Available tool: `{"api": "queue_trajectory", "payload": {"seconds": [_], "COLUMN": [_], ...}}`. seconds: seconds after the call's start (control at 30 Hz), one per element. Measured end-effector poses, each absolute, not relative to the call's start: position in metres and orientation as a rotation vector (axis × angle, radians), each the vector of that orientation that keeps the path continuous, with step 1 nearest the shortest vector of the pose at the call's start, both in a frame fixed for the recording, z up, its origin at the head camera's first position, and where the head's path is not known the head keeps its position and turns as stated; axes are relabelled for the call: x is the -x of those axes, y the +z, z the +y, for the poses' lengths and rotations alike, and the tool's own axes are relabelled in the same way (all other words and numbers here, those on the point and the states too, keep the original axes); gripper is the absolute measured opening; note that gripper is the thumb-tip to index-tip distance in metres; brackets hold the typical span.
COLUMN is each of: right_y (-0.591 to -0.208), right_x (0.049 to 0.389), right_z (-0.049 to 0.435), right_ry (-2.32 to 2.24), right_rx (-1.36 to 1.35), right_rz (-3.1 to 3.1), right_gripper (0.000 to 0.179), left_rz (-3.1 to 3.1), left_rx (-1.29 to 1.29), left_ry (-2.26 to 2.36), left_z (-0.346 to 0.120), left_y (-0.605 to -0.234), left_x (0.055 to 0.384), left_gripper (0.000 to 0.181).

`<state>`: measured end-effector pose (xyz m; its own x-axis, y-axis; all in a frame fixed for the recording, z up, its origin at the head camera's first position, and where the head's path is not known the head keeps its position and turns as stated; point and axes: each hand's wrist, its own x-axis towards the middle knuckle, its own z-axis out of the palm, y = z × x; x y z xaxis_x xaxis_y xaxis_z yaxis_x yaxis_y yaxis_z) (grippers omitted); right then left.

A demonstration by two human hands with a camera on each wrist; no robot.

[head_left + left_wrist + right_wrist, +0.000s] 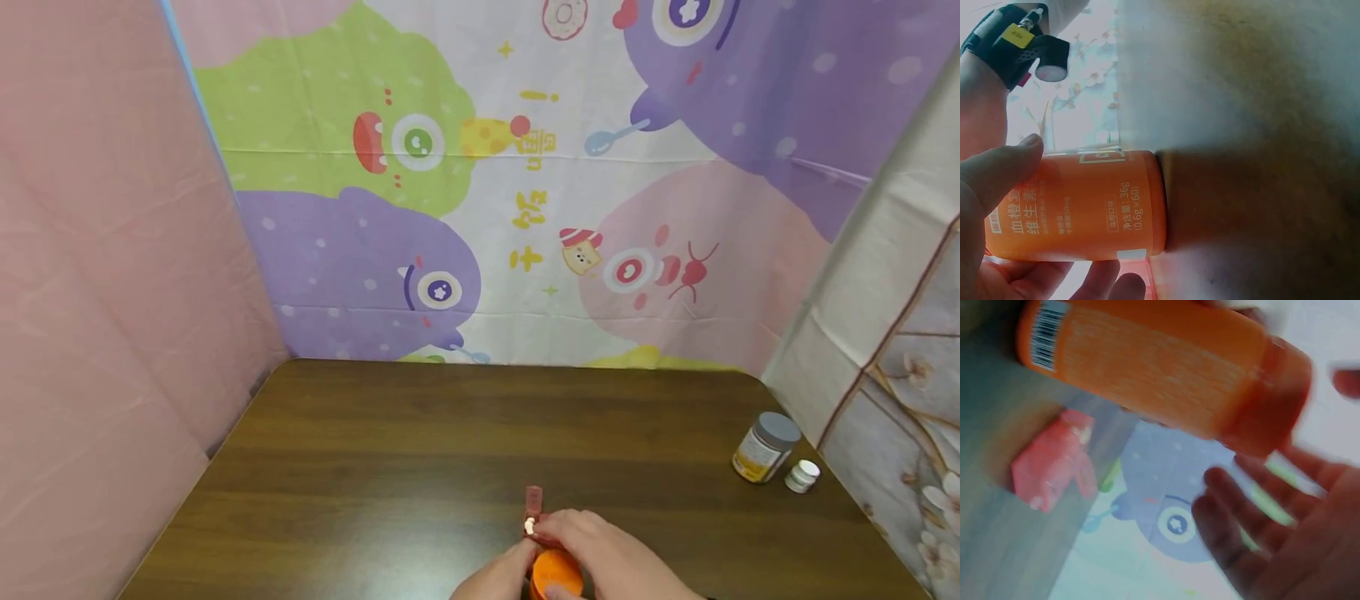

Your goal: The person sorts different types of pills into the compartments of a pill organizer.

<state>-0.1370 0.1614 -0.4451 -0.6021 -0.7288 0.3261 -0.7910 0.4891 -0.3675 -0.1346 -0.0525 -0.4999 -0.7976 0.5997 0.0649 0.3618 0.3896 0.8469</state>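
Note:
An orange vitamin bottle [1085, 206] with white print stands on the table near its front edge. My left hand [997, 206] grips it, thumb on one side and fingers round the other. Its orange cap [557, 572] is on top. My right hand [1297, 525] is beside the cap, fingers spread and fairly straight, the thumb apart from it in the blurred right wrist view. Just beyond the bottle lies a small translucent red pill box [1050, 462] with one lid raised. White tablets [530, 526] show in its open compartment.
At the table's right side stand a grey-lidded jar [765, 447] with a yellow and white label and a small white bottle [802, 476]. A printed cloth [525, 317] hangs behind the brown table [375, 467], and a pink cloth [112, 292] hangs at the left.

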Motion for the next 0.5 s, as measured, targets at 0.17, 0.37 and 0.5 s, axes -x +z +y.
{"api": "queue_trajectory", "payload": {"seconds": [0.17, 0.37, 0.5], "right_y": [-0.448, -0.454, -0.452], "right_x": [0.148, 0.145, 0.138], "right_z": [0.163, 0.164, 0.161], "right_ry": [0.562, 0.691, 0.762], "right_rx": [-1.697, -1.639, -1.359], "right_rz": [-2.283, -2.359, -2.585], "right_gripper": [0.049, 0.043, 0.043], "left_rz": [2.436, 2.401, 2.373], "left_rx": [-0.849, -0.82, -0.869], "left_ry": [1.322, 1.322, 1.371], "left_z": [-0.051, -0.053, -0.055], "left_y": [-0.502, -0.527, -0.517], "left_x": [0.137, 0.147, 0.144], "left_gripper": [0.062, 0.048, 0.043]}}
